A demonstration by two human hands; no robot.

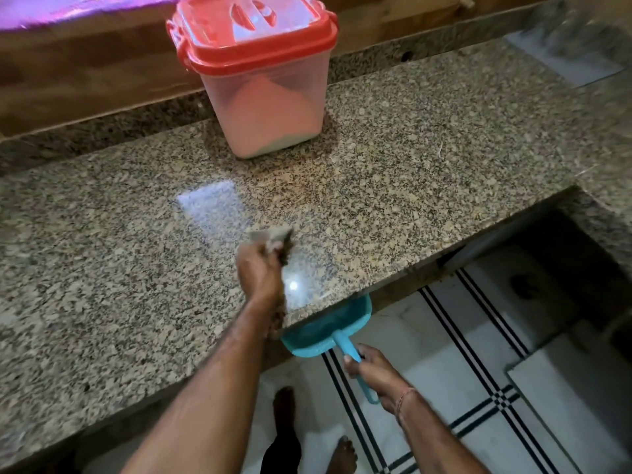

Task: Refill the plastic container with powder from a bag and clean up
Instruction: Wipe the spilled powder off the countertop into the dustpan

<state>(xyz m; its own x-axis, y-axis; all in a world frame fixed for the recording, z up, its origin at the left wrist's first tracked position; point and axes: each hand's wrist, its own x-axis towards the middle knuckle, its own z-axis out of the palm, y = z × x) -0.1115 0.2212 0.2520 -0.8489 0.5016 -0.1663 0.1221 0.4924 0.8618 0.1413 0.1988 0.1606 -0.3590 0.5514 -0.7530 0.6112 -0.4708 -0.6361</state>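
A clear plastic container (270, 94) with a red lid shut on it stands at the back of the speckled granite counter (410, 186); pale powder fills its lower part. My left hand (261, 271) is shut on a small brownish cloth or sponge (272, 236), pressed on the counter near its front edge. My right hand (371, 369) grips the handle of a teal dustpan (325, 328), held just under the counter's edge, below my left hand. No powder bag is in view.
A granite upstand and wooden wall panel run behind the counter. To the right the counter steps back around a dark recess (547, 254). Below lies a white tiled floor (444, 371) with black stripes, where my feet (345, 453) stand.
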